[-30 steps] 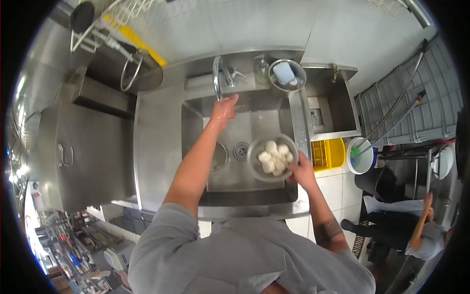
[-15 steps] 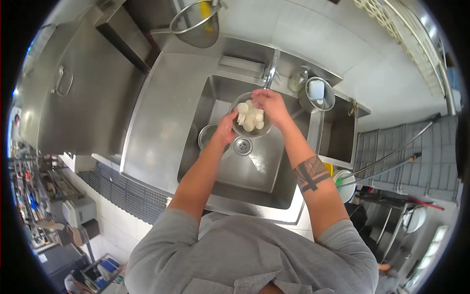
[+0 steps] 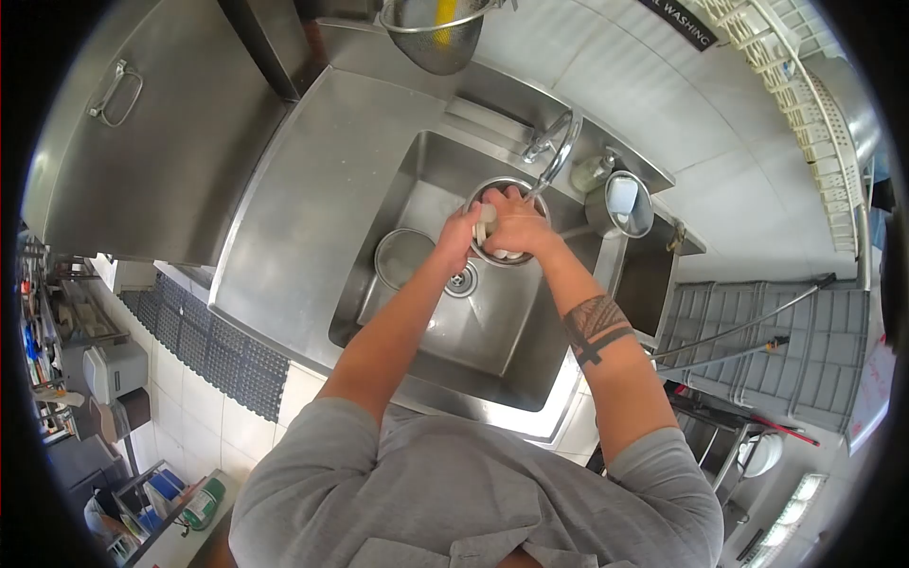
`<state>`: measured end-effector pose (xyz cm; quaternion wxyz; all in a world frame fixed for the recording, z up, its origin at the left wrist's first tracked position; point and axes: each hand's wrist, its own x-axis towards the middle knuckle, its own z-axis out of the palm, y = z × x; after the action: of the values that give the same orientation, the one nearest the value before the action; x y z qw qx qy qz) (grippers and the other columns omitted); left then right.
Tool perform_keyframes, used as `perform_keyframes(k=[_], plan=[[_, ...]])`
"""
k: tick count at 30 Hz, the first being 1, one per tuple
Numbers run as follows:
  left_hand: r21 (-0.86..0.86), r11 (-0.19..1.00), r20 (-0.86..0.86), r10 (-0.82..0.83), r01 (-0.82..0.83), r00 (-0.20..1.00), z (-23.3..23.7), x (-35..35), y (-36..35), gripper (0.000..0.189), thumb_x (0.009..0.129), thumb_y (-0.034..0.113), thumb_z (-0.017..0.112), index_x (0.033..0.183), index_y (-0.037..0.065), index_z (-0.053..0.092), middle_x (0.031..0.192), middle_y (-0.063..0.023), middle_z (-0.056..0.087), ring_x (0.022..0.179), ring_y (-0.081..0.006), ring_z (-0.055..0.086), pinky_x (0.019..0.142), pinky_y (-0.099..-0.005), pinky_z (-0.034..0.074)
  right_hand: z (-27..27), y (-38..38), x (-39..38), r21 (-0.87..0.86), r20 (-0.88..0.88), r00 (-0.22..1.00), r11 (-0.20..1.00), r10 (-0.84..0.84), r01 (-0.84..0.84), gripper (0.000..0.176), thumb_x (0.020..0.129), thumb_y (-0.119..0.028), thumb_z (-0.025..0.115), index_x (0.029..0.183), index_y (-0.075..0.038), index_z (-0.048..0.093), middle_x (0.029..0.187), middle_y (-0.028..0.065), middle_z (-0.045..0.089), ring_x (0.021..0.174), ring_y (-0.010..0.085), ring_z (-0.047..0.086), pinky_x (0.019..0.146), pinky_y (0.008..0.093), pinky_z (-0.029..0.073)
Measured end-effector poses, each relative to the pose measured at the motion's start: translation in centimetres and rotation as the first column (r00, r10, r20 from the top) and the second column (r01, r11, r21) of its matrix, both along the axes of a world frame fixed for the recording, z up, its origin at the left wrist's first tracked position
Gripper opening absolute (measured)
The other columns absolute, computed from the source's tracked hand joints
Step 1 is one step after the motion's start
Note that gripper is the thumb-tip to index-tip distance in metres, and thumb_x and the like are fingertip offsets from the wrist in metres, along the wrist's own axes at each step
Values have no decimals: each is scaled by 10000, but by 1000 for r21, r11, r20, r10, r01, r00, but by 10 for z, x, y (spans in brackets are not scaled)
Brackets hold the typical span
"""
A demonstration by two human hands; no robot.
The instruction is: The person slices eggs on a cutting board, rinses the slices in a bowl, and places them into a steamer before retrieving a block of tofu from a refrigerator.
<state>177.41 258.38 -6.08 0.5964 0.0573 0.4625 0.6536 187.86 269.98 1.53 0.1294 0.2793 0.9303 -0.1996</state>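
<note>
Gripping the left rim of the metal bowl [image 3: 500,181] in the head view, the left hand [image 3: 458,239] is curled with its thumb at the edge, while the right hand [image 3: 519,229] is inside, fingers slightly spread across the white pieces [image 3: 486,216]; whether they hold any, I cannot tell. The bowl is within the sink [image 3: 483,336], below the tap [image 3: 568,149] and near the drain [image 3: 461,281]. A hard push from the right hand, or the rim slipping from the left, could tip the bowl and spill pieces.

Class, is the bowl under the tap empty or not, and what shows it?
Not empty: white pieces lie in the bowl, partly hidden by the right hand; how full, cannot tell.
</note>
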Motion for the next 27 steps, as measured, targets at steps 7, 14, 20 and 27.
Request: perform_keyframes(k=[7,14,20,27], plan=[[-29,1000,-38,-2,0,999,2,-4,7,495,1107,441,517,1450,84,515,1333,-94,641,1188,-251,674,917,-450,617,-52,11,18,-75,-515,847,991,-134,111,595,783,-196,768,1350,-116,608,1216,224,647,1182,436,633,1013,490,525],[-45,994,-157,-101,95,982,2,-2,7,556,1086,493,536,1476,99,508,1351,-111,636,1136,-258,696,798,-456,636,-18,-23,10,-74,-334,884,944,-327,321,616,833,-157,758,1408,-128,536,1272,245,653,1244,448,601,1043,495,515],[-53,995,-115,-91,85,989,-4,1,5,595,1084,518,527,1504,99,484,1406,-138,607,1208,-280,663,782,-466,636,-42,3,23,45,-401,888,964,-224,263,500,862,-43,619,1349,-155,633,1290,254,661,1238,437,621,1091,448,498],[-81,989,-74,-132,126,988,7,-3,11,554,1092,497,525,1487,109,489,1365,-98,618,1232,-267,648,918,-488,614,-23,-13,30,57,-427,883,969,-192,239,598,890,-100,653,1478,-119,545,1431,299,560,1236,483,613,1060,464,514]])
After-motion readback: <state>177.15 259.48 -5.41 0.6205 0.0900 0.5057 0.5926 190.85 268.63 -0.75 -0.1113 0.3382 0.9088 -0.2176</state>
